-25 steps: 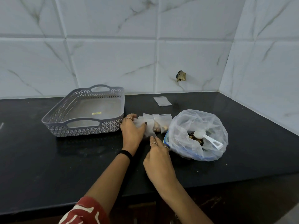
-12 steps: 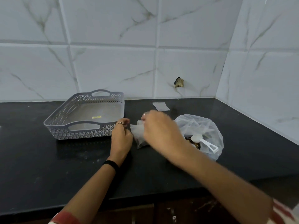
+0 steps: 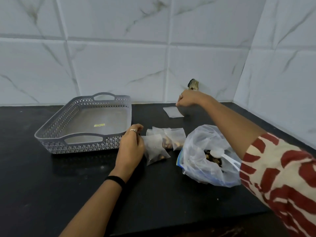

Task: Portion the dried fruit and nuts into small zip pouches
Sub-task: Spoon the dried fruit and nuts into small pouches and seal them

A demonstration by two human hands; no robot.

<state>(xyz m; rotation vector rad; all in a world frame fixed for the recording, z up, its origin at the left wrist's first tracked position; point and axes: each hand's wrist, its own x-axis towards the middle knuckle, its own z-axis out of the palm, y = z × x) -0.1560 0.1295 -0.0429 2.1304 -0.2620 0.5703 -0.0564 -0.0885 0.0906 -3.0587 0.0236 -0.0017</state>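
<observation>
A dark kitchen bench [image 3: 51,194] is seen from above, backed by pale marbled wall tiles. The right hand [image 3: 189,99] is stretched across to the back edge of the bench, its fingers curled close together at the near corner of an empty zip pouch [image 3: 173,112] lying flat there. Whether the corner is already pinched cannot be told. The pouch lies just below and to the left of the fingertips, its long axis running slantwise towards the front right. The right hand is by far the nearer one, so the pick-up is judged to fall to it.

The left hand [image 3: 130,147] is rested near the middle of the bench, fingers loosely bent, touching the edge of a filled pouch [image 3: 156,151]. Further filled pouches [image 3: 172,138] are overlapped just behind it. A grey lattice tray [image 3: 82,144] stands empty towards the left. Near the front right, under the right forearm, an open plastic bag [image 3: 201,151] of dried fruit and nuts is seen with a white scoop [image 3: 222,155] resting inside.
</observation>
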